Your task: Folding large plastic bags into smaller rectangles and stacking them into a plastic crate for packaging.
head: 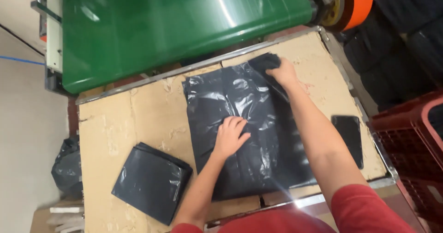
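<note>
A large black plastic bag is spread flat at the centre of the frame on a cardboard-covered table. It is pressed down by the left hand, fingers spread. Its upper corner is pinched by the right hand, whose fingertips are hidden in the fold. A folded stack of black bags lies at lower left.
</note>
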